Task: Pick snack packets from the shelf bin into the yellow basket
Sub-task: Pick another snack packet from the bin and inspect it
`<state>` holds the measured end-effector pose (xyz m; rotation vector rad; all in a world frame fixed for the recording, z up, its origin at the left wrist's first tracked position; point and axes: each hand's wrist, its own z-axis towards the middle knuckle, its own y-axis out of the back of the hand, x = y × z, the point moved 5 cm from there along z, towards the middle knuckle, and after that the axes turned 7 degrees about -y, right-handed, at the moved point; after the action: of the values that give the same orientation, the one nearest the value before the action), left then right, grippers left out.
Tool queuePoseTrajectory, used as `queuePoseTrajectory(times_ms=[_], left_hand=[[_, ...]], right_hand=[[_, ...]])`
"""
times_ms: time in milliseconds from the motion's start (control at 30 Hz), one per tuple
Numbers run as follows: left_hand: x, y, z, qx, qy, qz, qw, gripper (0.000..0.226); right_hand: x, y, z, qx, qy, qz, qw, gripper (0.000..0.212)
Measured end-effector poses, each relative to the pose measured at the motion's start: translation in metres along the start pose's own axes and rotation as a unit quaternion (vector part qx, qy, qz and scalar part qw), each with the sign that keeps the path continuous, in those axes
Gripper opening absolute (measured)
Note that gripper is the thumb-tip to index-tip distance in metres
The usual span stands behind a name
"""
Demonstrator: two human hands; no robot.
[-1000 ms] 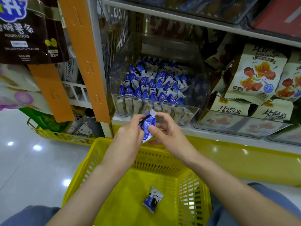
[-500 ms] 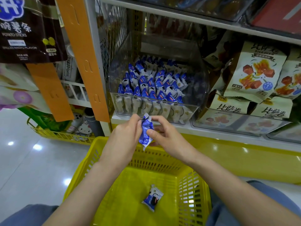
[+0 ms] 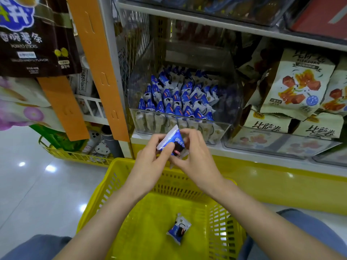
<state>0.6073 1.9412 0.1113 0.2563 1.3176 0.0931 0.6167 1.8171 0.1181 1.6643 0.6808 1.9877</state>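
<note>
Head view: a blue snack packet (image 3: 171, 142) is pinched by the fingers (image 3: 167, 147) of left hand (image 3: 150, 163) and right hand (image 3: 196, 159), near the yellow basket (image 3: 223, 228) far rim; release is best made lower, over its middle.

Looking forward and down from the person's head through a wide lens, curving lines near the edges. Facing a shop shelf (image 3: 244, 152) close on the far side. Centring on a snack packet (image 3: 173, 142) pinched between left hand (image 3: 150, 162) and right hand (image 3: 197, 160). Catching the yellow basket (image 3: 150, 231) directly below, floor (image 3: 28, 184) at left.
</note>
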Motion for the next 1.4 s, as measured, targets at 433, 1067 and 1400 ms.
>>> queuePoseTrajectory(times_ms=[433, 1067, 1400], left_hand=[[-0.001, 0.022, 0.01, -0.126, 0.028, -0.02, 0.991, 0.028], [-0.04, 0.055, 0.064, -0.065, -0.127, 0.236, 0.961, 0.03], [-0.022, 0.045, 0.073, 0.031, -0.16, 0.434, 0.886, 0.035]], right_hand=[[0.017, 0.0, 0.007, 0.092, 0.005, 0.044, 0.995, 0.034], [0.028, 0.054, 0.097, -0.068, -0.13, 0.242, 0.959, 0.029], [0.004, 0.039, 0.208, -0.123, -0.151, 0.031, 0.98, 0.036]])
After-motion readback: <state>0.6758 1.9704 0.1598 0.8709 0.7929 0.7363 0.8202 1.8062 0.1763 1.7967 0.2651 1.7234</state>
